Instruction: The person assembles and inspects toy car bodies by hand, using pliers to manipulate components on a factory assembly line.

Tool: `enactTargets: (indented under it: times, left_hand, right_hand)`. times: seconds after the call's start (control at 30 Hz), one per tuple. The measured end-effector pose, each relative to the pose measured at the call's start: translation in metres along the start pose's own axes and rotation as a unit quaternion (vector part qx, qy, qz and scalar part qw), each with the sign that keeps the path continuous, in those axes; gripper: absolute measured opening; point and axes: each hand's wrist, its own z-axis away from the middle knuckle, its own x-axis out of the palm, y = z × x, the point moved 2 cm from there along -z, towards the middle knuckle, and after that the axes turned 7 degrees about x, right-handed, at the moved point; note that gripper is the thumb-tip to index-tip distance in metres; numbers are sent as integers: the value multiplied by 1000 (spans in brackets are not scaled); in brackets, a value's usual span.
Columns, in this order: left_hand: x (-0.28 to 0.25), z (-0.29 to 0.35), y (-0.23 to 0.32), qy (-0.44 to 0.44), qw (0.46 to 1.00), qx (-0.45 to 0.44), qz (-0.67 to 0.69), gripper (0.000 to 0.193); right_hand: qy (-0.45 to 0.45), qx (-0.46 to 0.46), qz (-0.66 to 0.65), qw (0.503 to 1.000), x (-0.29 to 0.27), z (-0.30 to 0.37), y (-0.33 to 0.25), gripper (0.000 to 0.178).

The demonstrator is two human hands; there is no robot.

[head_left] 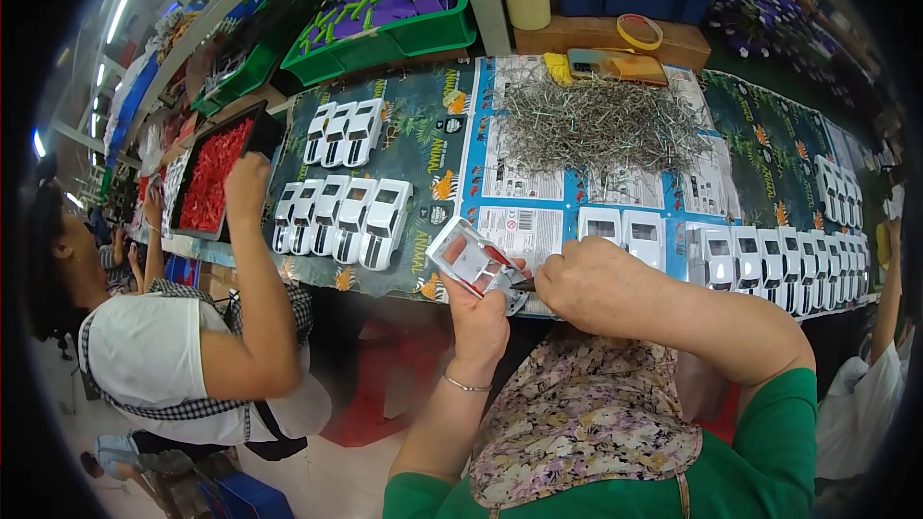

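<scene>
Head view: left hand [478, 312] grips a white toy-car shell [471, 261] from below, tilted up off the table edge so its open side faces the right hand [586, 281]. Right hand is closed in a pinch at the shell's corner; what it pinches is hidden. Pile of thin metal pins [601, 125] sits within reach; finished shells [341, 221] lie in rows at left.

Bench [423, 149] w/ toy trucks [341, 216], pins [596, 120]

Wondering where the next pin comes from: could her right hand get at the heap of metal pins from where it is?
Probably yes: the right hand sits just below the heap of metal pins, with only flat printed sheets between.
</scene>
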Motion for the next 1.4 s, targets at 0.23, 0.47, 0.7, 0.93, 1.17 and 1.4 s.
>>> enactTargets:
  times: [0.23, 0.47, 0.7, 0.93, 1.17, 1.4]
  left_hand:
    - [1, 0, 5, 5, 1000, -11, 0, 77]
    - [-8, -12, 22, -67, 996, -13, 53, 74]
    - [-21, -48, 44, -157, 703, 174, -671, 50]
    - [-44, -71, 46, -104, 547, 319, -767, 50]
    - [-36, -67, 47, -76, 538, 372, -752, 40]
    - [61, -5, -2, -324, 714, 231, -576, 33]
  right_hand:
    - [3, 18, -65, 998, 10, -4, 9, 12]
    - [44, 138, -271, 952, -1, 28, 12, 21]
    - [53, 130, -546, 826, 4, 69, 10, 36]
    - [101, 145, -599, 781, 20, 92, 15, 39]
    - [167, 289, -417, 845, 14, 106, 41, 33]
    - [104, 369, -162, 909, 4, 85, 78, 27]
